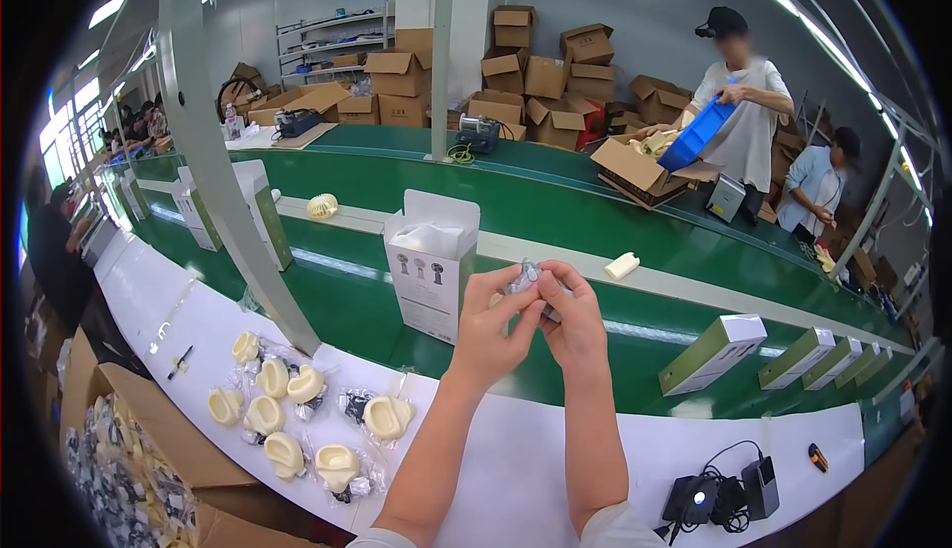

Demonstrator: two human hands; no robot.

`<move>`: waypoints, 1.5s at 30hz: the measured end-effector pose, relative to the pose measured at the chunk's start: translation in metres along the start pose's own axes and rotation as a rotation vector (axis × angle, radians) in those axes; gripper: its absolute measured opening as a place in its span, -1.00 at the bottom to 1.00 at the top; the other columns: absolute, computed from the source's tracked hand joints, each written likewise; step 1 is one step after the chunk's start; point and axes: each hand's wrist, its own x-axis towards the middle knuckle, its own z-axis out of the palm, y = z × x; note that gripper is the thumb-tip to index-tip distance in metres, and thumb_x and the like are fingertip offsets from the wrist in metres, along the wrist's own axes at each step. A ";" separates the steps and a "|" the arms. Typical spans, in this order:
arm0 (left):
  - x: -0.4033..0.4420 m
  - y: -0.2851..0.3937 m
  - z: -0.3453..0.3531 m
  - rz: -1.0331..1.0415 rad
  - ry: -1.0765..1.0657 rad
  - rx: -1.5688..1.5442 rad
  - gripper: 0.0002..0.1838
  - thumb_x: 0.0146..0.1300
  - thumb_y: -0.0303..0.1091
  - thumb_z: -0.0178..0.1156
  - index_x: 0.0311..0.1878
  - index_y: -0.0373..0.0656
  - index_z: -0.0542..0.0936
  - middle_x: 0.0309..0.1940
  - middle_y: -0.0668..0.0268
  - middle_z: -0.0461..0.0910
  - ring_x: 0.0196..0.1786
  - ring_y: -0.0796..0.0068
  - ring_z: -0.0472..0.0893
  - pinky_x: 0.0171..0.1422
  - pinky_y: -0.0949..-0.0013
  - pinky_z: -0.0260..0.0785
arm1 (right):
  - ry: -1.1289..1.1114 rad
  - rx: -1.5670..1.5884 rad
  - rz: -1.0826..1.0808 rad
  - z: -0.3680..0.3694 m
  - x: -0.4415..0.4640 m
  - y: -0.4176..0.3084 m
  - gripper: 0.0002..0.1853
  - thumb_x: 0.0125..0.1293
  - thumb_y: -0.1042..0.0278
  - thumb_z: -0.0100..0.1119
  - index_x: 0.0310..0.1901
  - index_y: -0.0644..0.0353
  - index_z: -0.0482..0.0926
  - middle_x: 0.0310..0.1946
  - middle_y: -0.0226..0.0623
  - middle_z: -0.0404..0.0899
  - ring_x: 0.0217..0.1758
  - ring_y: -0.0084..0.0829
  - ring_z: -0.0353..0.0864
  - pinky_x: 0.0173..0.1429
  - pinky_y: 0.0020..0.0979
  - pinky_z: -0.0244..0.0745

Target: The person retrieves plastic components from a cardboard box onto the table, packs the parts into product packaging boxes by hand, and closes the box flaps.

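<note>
Both hands are raised over the near edge of the green belt, close together. My left hand [499,318] and my right hand [572,312] pinch a small clear plastic bag [531,275] between their fingertips; what is inside it is too small to tell. Just left of them stands an open white box [428,285] with pictures of small fans on its front and clear plastic showing at its top. Several cream-coloured parts [337,466] in clear bags lie on the white table to the lower left.
An open carton [149,439] of bagged parts stands lower left. Black adapters and cables [729,493] lie right. White-green boxes [712,353] and a cream piece [622,266] rest on the belt [555,211]. Across it, a person tips a blue bin [697,134] over a carton [635,176].
</note>
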 end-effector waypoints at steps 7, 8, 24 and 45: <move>0.005 0.008 -0.003 -0.127 0.087 -0.375 -0.84 0.24 -0.32 0.12 -0.24 -0.20 0.56 -0.09 0.23 0.45 -0.13 0.43 0.48 -0.19 0.44 0.41 | 0.048 -0.063 -0.107 0.005 0.002 -0.002 -0.81 0.14 0.48 0.24 -0.21 0.25 0.50 -0.30 -0.35 0.55 -0.29 -0.57 0.56 -0.26 -0.53 0.53; 0.007 0.013 -0.002 -0.346 0.186 -0.680 -0.79 0.28 -0.25 0.07 -0.20 -0.20 0.54 -0.10 0.24 0.45 -0.13 0.43 0.48 -0.17 0.44 0.41 | 0.039 -0.065 -0.101 0.006 0.001 -0.002 -0.81 0.14 0.48 0.24 -0.21 0.25 0.50 -0.30 -0.35 0.55 -0.29 -0.57 0.56 -0.26 -0.53 0.53; 0.021 0.009 -0.047 -1.080 0.257 -1.548 -0.68 0.36 -0.04 -0.08 -0.30 -0.11 0.40 -0.36 0.27 0.48 -0.30 0.47 0.50 -0.18 0.40 0.43 | -0.532 -1.278 -0.848 0.055 -0.045 -0.008 -0.63 -0.13 0.56 0.35 -0.20 0.19 0.52 -0.11 -0.24 0.50 -0.03 -0.22 0.48 0.02 -0.31 0.43; 0.056 -0.119 -0.017 -0.927 -0.344 -0.570 -0.54 0.16 -0.29 0.15 0.11 -0.27 0.37 -0.08 0.21 0.51 -0.02 0.42 0.49 0.05 0.33 0.30 | -0.879 -1.958 0.001 0.056 0.096 -0.048 -0.67 0.16 0.24 0.10 -0.06 0.17 0.45 -0.11 -0.13 0.47 -0.05 -0.14 0.47 0.02 -0.25 0.38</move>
